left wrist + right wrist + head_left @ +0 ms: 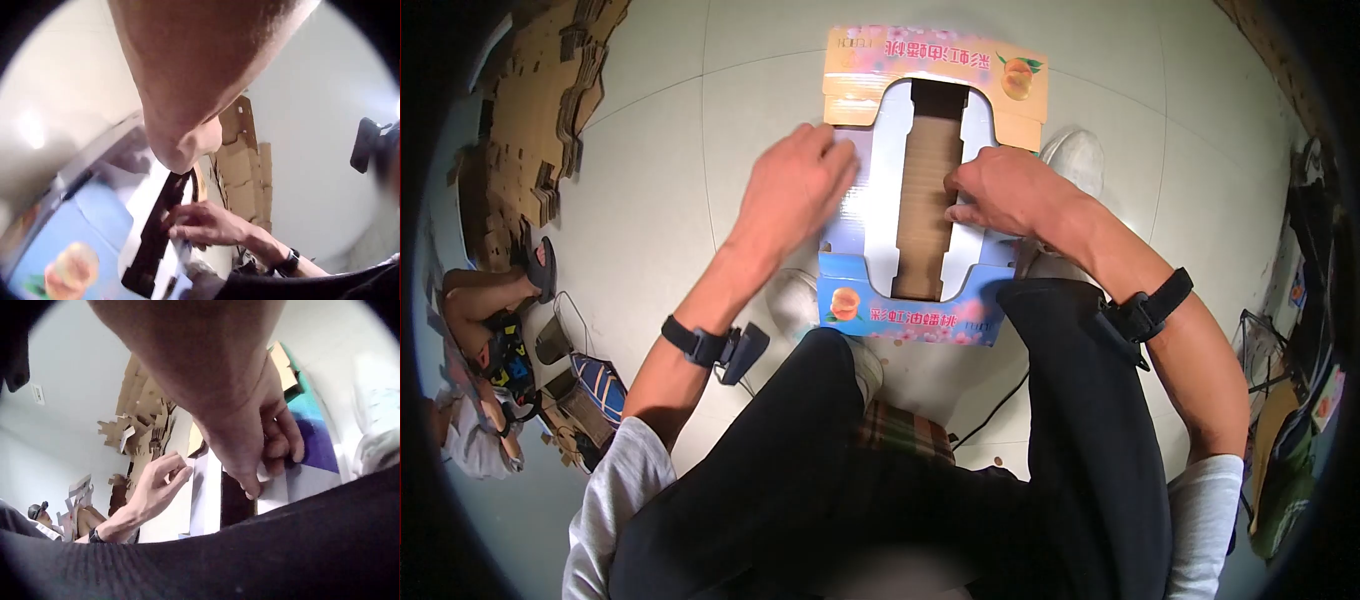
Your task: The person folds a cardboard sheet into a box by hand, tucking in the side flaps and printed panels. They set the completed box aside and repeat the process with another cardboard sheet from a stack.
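Observation:
A printed cardboard fruit box (935, 62) stands between the person's shoes, orange at the far end and blue at the near end, with peaches pictured on it. White flaps (885, 200) border a long opening in its top, and brown corrugated board (928, 190) shows inside. My right hand (1015, 195) grips the right flap at the opening's edge, its fingertips over the gap. Loosely bent and slightly blurred, my left hand (800, 185) is at the box's left side. In the right wrist view, the left hand (156, 490) has nothing between its fingers.
White shoes (1075, 160) flank the box on the tiled floor. Flattened cardboard (540, 100) is stacked at the far left. Another person's leg (485, 290) shows at the left. A black cable (995, 408) runs beside a plaid seat (905, 432) under the person.

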Tool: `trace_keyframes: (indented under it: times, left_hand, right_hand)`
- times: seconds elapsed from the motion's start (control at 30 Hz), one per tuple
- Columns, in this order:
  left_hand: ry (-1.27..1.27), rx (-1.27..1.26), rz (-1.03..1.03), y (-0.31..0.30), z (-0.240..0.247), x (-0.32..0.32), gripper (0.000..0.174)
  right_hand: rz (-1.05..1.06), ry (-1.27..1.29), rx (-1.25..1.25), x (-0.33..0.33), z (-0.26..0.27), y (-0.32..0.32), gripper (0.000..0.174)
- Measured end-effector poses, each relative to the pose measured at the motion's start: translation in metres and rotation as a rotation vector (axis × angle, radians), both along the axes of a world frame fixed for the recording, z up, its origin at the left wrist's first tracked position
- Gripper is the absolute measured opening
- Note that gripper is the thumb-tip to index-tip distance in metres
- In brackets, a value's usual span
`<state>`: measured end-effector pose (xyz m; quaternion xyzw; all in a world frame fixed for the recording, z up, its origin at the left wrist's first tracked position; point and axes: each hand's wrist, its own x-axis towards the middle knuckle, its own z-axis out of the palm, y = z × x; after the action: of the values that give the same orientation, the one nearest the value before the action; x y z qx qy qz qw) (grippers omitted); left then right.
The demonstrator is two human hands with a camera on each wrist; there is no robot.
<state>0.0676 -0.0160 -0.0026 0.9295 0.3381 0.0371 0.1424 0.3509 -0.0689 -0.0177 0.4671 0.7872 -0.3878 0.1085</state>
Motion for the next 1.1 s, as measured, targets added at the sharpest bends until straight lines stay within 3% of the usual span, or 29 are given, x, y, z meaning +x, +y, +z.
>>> trace_keyframes:
  times: [0.07, 0.13, 0.17, 0.27, 0.33, 0.4, 0.47, 0.53, 0.6, 0.67, 0.73, 0.77, 0.8, 0.87, 0.9, 0.93, 1.1]
  left_hand:
    - [-0.050, -0.024, -0.097, -0.024, 0.009, 0.010, 0.012]
    - [-0.085, -0.207, -0.248, -0.047, 0.003, 0.010, 0.015]
    - [-0.160, -0.289, -0.228, -0.062, -0.005, 0.006, 0.017]
    - [-0.241, -0.158, -0.427, -0.075, 0.015, 0.010, 0.023]
    - [-0.291, -0.230, -0.337, -0.071, 0.024, 0.013, 0.023]
    - [-0.308, -0.299, -0.267, -0.065, 0.026, 0.008, 0.029]
    - [-0.253, -0.328, -0.212, -0.053, 0.031, 0.003, 0.029]
    - [-0.213, -0.336, -0.183, -0.038, 0.033, -0.003, 0.027]
    - [-0.188, -0.320, -0.177, -0.030, 0.030, -0.011, 0.025]
    - [-0.106, -0.354, -0.153, -0.027, 0.031, -0.017, 0.023]
    - [-0.024, -0.384, -0.152, -0.026, 0.031, -0.022, 0.025]
    - [0.026, -0.395, -0.182, -0.026, 0.030, -0.022, 0.026]
    - [0.075, -0.408, -0.207, -0.028, 0.029, -0.024, 0.027]
    - [0.114, -0.417, -0.246, -0.035, 0.023, -0.027, 0.031]
    - [0.100, -0.417, -0.263, -0.039, 0.018, -0.029, 0.033]
    - [0.091, -0.413, -0.279, -0.041, 0.015, -0.031, 0.034]
    - [0.182, -0.481, -0.324, -0.041, 0.010, -0.029, 0.035]
  right_hand:
    - [0.016, -0.011, 0.024, 0.001, 0.003, -0.004, 0.038]
    - [0.014, -0.009, 0.039, 0.000, 0.007, -0.002, 0.039]
    - [0.003, -0.008, 0.042, 0.001, 0.010, 0.000, 0.038]
    - [-0.065, -0.029, 0.149, 0.026, 0.010, 0.016, 0.042]
    - [-0.176, -0.019, 0.335, 0.063, -0.005, 0.035, 0.042]
    - [-0.425, 0.019, 0.285, 0.105, 0.005, 0.053, 0.048]
    - [-0.699, 0.195, 0.458, 0.173, -0.024, 0.057, 0.049]
    - [-0.961, -0.035, 0.484, 0.235, -0.017, 0.057, 0.058]
    - [-1.079, -0.253, 0.511, 0.275, -0.008, 0.027, 0.058]
    - [-1.191, -0.394, 0.382, 0.356, -0.057, -0.020, 0.059]
    - [-1.270, -0.243, 0.232, 0.364, -0.083, -0.084, 0.058]
    - [-1.150, -0.242, 0.131, 0.380, -0.111, -0.123, 0.056]
    - [-1.025, -0.375, -0.019, 0.354, -0.115, -0.135, 0.061]
    - [-0.923, -0.343, -0.224, 0.274, -0.092, -0.143, 0.088]
    - [-1.011, -0.368, -0.263, 0.238, -0.079, -0.134, 0.100]
    - [-1.150, -0.212, -0.292, 0.221, -0.079, -0.134, 0.107]
    - [-1.166, -0.320, -0.298, 0.170, -0.075, -0.098, 0.112]
